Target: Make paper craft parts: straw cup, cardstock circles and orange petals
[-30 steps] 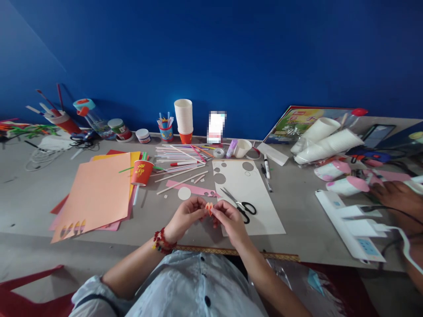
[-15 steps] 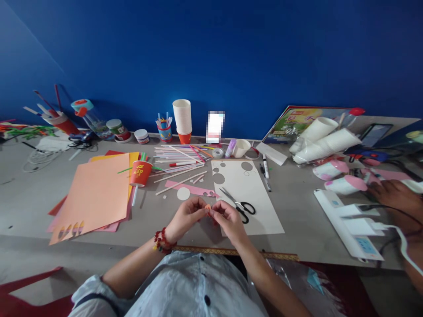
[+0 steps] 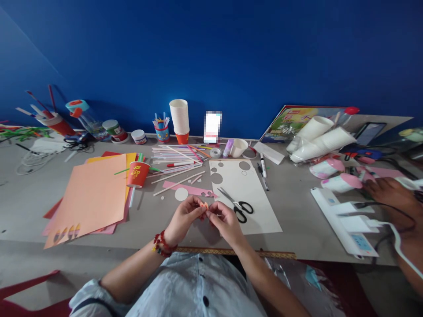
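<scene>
My left hand (image 3: 184, 216) and my right hand (image 3: 224, 220) meet above the table's near edge. Both pinch a small orange paper piece (image 3: 204, 205) between their fingertips. A red bead bracelet sits on my left wrist. Black-handled scissors (image 3: 238, 204) lie just right of my hands on a white sheet (image 3: 261, 211) with round holes cut in it. A white paper disc (image 3: 181, 194) and a pink paper strip (image 3: 188, 188) lie just beyond my hands.
Orange and yellow paper sheets (image 3: 92, 193) lie at the left, with a red paper cup (image 3: 136, 174) on a straw. Straws (image 3: 178, 156), stacked cups (image 3: 180, 118), glue and tape line the back. Another person's hand (image 3: 390, 196) rests at the right beside pink-trimmed cups (image 3: 340, 182).
My fingers have turned the small orange piece and closed more tightly on it. The view has shifted a little to the right.
</scene>
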The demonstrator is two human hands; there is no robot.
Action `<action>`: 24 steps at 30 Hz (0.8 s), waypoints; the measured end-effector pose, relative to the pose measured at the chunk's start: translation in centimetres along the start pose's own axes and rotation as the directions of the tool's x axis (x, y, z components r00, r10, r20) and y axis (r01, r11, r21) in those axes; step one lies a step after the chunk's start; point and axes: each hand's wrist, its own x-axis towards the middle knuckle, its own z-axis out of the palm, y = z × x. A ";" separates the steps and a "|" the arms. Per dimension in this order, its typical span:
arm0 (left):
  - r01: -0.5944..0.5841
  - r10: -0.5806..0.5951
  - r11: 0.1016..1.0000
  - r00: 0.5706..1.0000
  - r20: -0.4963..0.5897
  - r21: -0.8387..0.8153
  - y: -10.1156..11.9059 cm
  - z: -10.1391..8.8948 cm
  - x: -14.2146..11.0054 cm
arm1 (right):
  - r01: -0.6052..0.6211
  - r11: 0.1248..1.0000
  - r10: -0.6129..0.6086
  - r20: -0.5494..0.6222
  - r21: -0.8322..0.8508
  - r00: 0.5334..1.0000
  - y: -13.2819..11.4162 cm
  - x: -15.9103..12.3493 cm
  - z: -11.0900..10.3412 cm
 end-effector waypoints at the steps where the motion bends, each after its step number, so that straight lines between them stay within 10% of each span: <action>1: 0.002 -0.002 1.000 1.000 -0.002 -0.003 0.0 0.0 0.0 | 0.015 0.999 -0.015 0.002 -0.032 1.000 -0.1 0.0 0.0; 12: -0.039 0.015 0.952 0.997 0.081 0.304 0.5 -1.5 0.1 | 0.151 0.891 -0.177 -0.021 -0.428 0.984 0.3 -0.8 -2.1; 19: -0.013 0.003 0.982 0.999 0.051 0.187 0.9 -1.5 0.2 | 0.045 0.381 -0.341 -0.095 -0.924 0.935 1.6 -2.4 -9.4; 24: -0.021 0.017 0.992 0.999 0.034 0.121 1.2 -1.1 0.6 | 0.055 0.253 -0.313 -0.028 -0.966 0.949 1.8 -2.6 -10.4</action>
